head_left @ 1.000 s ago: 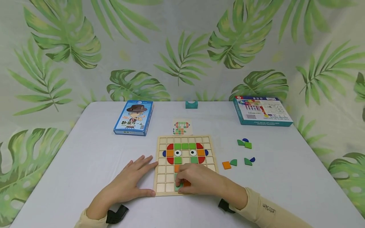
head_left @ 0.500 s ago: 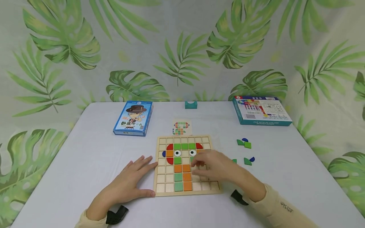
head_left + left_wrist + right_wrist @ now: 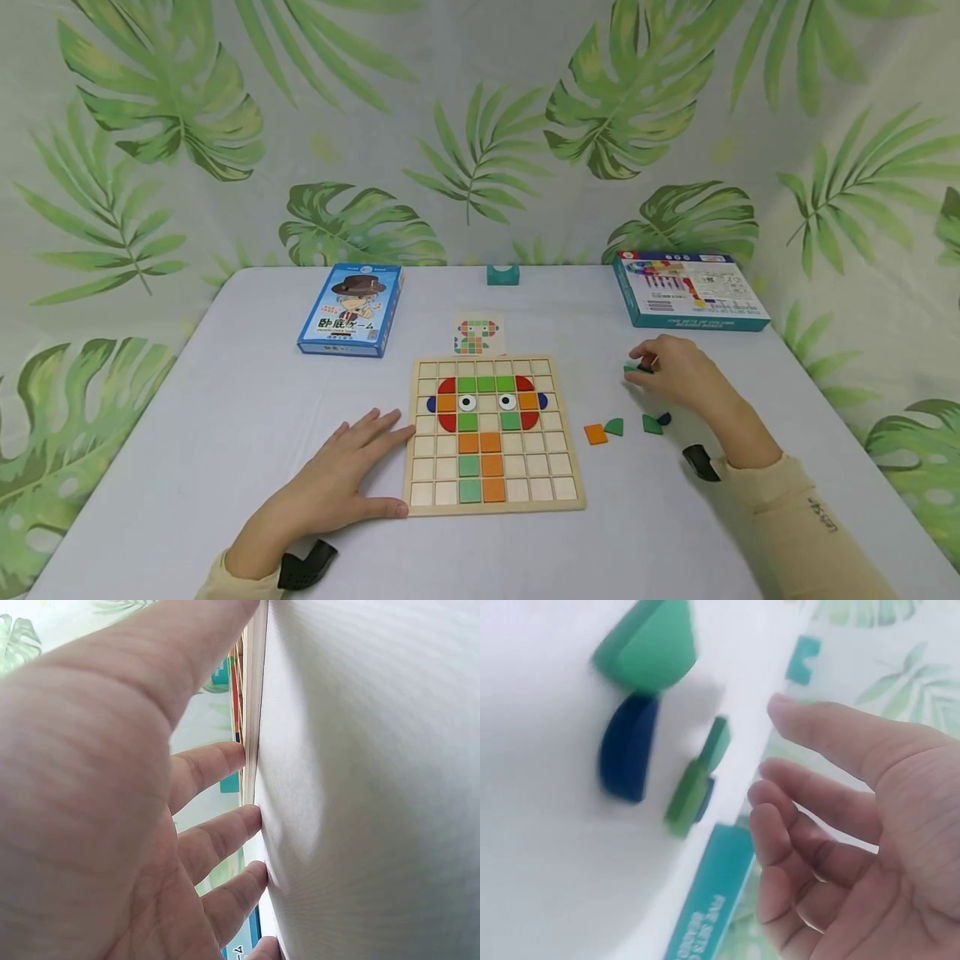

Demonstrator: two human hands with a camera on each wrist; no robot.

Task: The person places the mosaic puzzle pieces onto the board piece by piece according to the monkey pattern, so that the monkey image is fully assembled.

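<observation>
A wooden grid board (image 3: 423, 493) bears coloured tiles: red quarter circles, green and orange squares, blue half circles and two eye tiles. My left hand (image 3: 341, 467) lies with fingers spread, its thumb and index fingertip touching the board's left edge. To the right of the board, my right hand (image 3: 678, 367) hovers over the farther group of loose tiles, fingers loosely bent. In the right wrist view nothing is between its fingers; a green square tile (image 3: 684, 799) lies beyond, against a green quarter circle (image 3: 718, 742). The hand hides part of that group in the head view.
Nearer lie an orange square (image 3: 596, 434), green quarter circles (image 3: 614, 427) and a blue half circle (image 3: 664, 418). Behind the board is a pattern card (image 3: 478, 333). Farther back stand a blue game box (image 3: 352, 308), a teal block (image 3: 502, 274) and a teal-edged box (image 3: 690, 292).
My right hand has left the board's lower tiles and moved right and away to the loose tiles. A light green tile now shows in the bottom row. The left hand has stayed put.
</observation>
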